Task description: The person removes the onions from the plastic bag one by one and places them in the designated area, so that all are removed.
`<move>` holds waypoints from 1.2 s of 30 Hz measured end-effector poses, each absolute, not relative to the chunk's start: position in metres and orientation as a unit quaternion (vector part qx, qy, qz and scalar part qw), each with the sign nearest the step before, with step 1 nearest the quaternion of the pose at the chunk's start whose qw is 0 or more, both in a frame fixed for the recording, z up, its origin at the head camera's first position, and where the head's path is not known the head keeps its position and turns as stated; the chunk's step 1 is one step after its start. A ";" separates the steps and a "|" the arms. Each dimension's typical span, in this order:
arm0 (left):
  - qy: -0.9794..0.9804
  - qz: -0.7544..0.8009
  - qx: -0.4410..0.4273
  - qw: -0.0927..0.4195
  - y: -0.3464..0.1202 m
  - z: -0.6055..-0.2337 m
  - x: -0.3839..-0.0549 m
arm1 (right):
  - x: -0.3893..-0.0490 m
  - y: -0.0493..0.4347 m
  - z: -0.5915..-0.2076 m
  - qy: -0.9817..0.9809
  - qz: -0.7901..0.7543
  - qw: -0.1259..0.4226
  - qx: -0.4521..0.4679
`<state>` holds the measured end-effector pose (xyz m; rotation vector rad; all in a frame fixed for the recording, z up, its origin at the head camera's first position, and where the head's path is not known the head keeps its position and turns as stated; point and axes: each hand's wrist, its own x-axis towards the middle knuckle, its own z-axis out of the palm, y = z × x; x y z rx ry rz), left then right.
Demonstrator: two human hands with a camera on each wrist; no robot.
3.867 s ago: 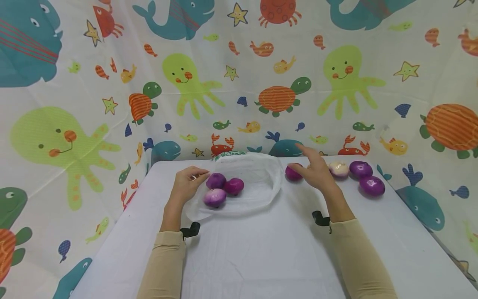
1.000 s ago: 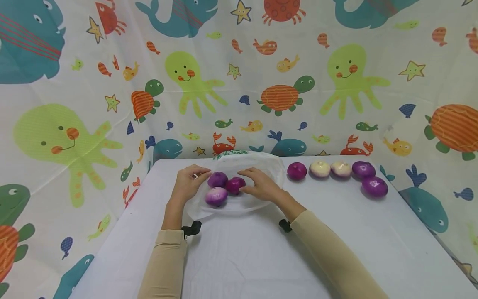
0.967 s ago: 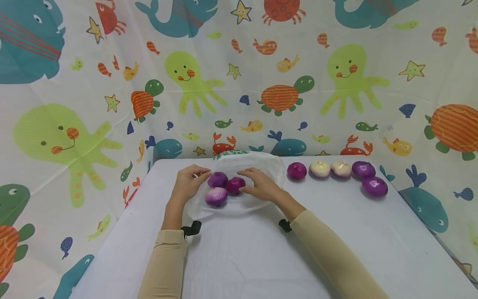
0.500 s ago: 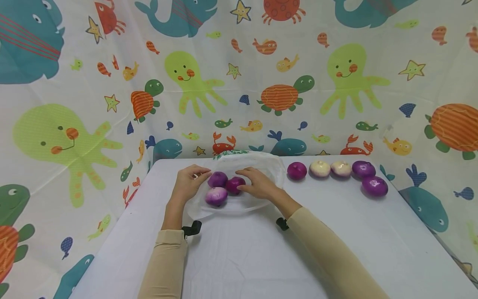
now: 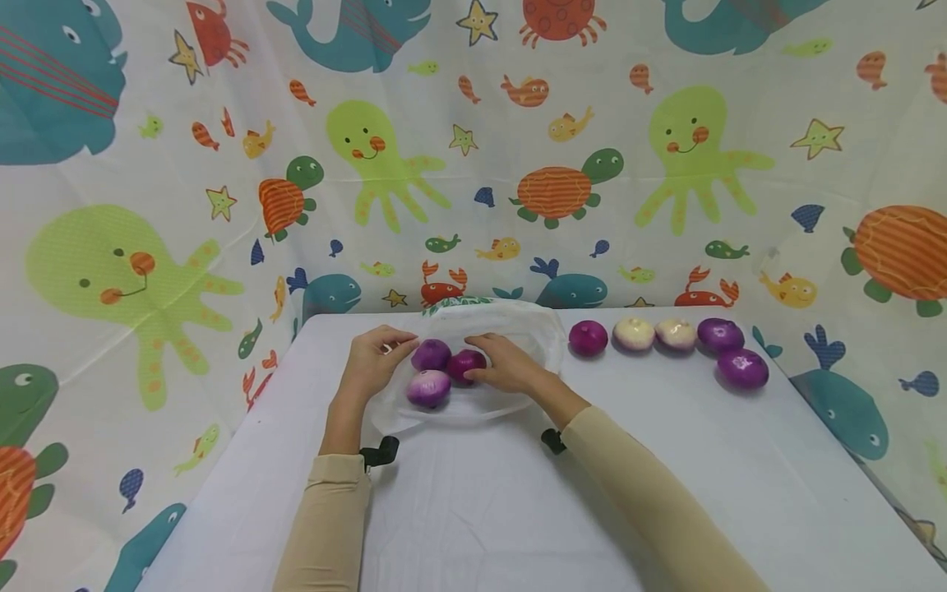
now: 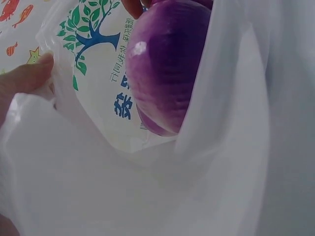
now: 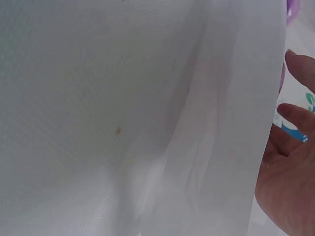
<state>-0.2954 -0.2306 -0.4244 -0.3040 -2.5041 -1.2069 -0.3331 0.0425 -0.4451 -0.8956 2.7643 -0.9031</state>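
Observation:
My left hand pinches the rim of a white plastic bag, whose green and blue tree print shows in the left wrist view. Three purple onions lie in the bag's mouth: a rounded one, a paler one in front of it, and a dark red-purple one to their right. My right hand reaches into the bag from the right, thumb and fingers spread on either side of the dark onion. In the right wrist view, its fingers are apart, and the bag hides much.
Right of the bag, a row of onions stands along the back of the white table: a dark red one, two cream ones, and two purple ones. A sea-animal printed curtain hangs behind.
My right hand has moved left from the onion row into the bag, then slightly further over the dark onion. A cream onion formerly hidden by it now shows. My left hand stays at the bag's rim.

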 end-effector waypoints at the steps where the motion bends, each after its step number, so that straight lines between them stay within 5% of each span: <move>1: -0.882 -0.426 -0.107 0.172 -0.231 -0.424 -0.295 | -0.333 0.042 -0.445 0.908 -0.294 0.048 -0.295; 36: -0.881 -0.434 -0.098 0.163 -0.231 -0.424 -0.294 | -0.335 0.032 -0.454 0.907 -0.313 0.067 -0.275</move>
